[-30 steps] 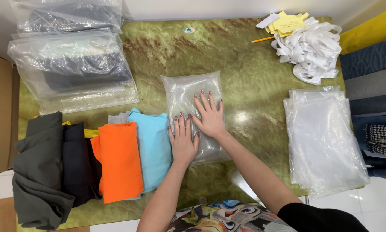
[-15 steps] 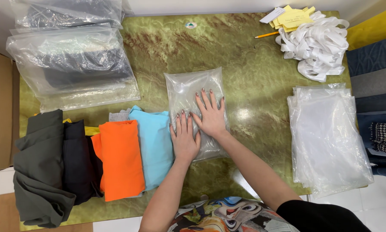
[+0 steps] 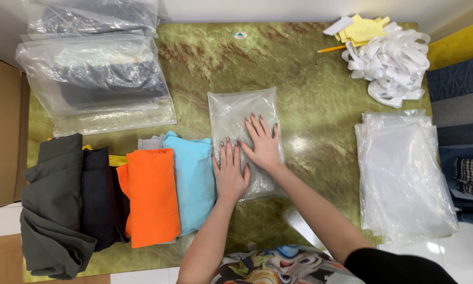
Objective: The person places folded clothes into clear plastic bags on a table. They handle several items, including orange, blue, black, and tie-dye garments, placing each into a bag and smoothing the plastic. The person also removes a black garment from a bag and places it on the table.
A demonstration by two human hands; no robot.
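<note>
Both hands lie flat, palms down, on a clear bag (image 3: 236, 113) with a pale grey garment inside, in the middle of the green table (image 3: 310, 100). The left hand (image 3: 230, 173) presses the bag's lower left part, fingers (image 3: 222, 152) straight and a little spread, gripping nothing. The right hand (image 3: 264, 148) rests beside it, touching it, fingers (image 3: 253, 126) fanned toward the bag's upper half; the bag runs on beyond the fingertips. Just left of the bag lie folded blue cloth (image 3: 192, 179) and orange cloth (image 3: 151, 197). A stack of empty bags (image 3: 405, 173) sits well apart on the right
</note>
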